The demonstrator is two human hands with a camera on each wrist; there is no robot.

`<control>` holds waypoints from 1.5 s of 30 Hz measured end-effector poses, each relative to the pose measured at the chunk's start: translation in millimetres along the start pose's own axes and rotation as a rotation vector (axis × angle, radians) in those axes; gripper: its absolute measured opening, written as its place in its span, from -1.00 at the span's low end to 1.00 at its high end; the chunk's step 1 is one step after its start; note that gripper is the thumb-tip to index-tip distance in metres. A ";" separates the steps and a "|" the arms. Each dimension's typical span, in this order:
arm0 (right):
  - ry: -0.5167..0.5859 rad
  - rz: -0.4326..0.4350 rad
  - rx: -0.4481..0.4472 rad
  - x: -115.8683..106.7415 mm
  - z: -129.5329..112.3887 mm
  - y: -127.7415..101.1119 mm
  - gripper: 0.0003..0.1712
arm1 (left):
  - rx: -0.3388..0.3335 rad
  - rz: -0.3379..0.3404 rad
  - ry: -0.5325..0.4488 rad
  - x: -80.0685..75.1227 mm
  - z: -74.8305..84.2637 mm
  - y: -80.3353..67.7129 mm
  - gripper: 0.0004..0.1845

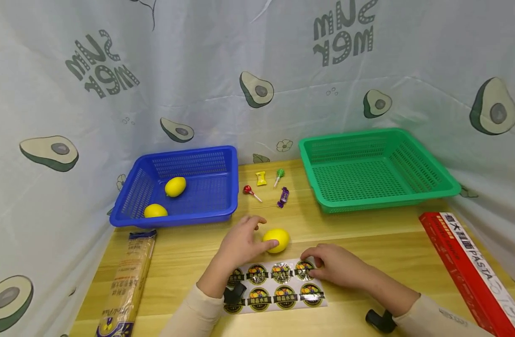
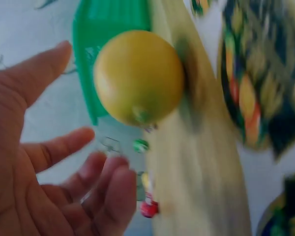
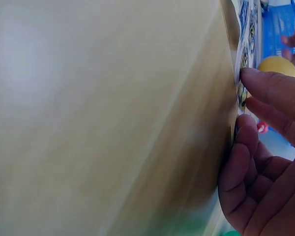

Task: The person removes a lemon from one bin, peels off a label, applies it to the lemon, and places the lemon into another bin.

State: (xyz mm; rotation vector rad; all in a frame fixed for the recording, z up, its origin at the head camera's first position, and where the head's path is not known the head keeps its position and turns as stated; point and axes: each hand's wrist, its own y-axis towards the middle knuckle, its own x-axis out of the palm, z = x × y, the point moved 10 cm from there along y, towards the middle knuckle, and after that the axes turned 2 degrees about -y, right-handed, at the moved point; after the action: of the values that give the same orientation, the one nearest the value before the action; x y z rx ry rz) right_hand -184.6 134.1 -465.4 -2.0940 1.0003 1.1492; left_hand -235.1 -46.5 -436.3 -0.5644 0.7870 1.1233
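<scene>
A yellow lemon (image 1: 278, 239) lies on the wooden table just behind a white sheet of round fruit-label stickers (image 1: 285, 296). My left hand (image 1: 242, 241) is spread beside the lemon; in the left wrist view a gap shows between its fingers and the lemon (image 2: 137, 78). At the sheet's far right corner, my right hand (image 1: 339, 266) touches the sheet with thumb and forefinger, over a sticker. Those two fingertips stand apart in the right wrist view, the other fingers curled against the table. Whether a sticker edge is lifted cannot be seen.
A blue basket (image 1: 234, 187) with two lemons stands at the back left, a green basket (image 1: 383, 203) at the back right. Between them lie lollipops (image 1: 247, 189) and wrapped candies (image 1: 284, 196). Pasta packs flank the table: a clear bag (image 1: 128, 281) left, a red box (image 1: 463, 267) right.
</scene>
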 end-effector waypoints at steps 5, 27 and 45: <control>0.011 0.003 0.008 -0.7 1.4 3.7 -0.66 | 0.066 -0.039 0.004 1.5 18.7 -26.2 -0.48; 0.136 -0.012 0.041 1.3 4.5 13.3 -0.76 | 0.149 -0.468 -0.021 65.1 3.2 -39.1 -0.38; 0.230 -0.010 0.097 4.7 12.2 12.7 -0.70 | 0.109 -0.460 -0.050 66.8 -5.3 -38.0 -0.38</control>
State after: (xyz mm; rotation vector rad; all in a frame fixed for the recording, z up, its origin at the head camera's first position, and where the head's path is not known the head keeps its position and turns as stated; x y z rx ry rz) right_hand -198.8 134.2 -476.8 -2.1849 1.1247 0.8501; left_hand -186.1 -25.5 -491.9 -0.5863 0.6291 0.6644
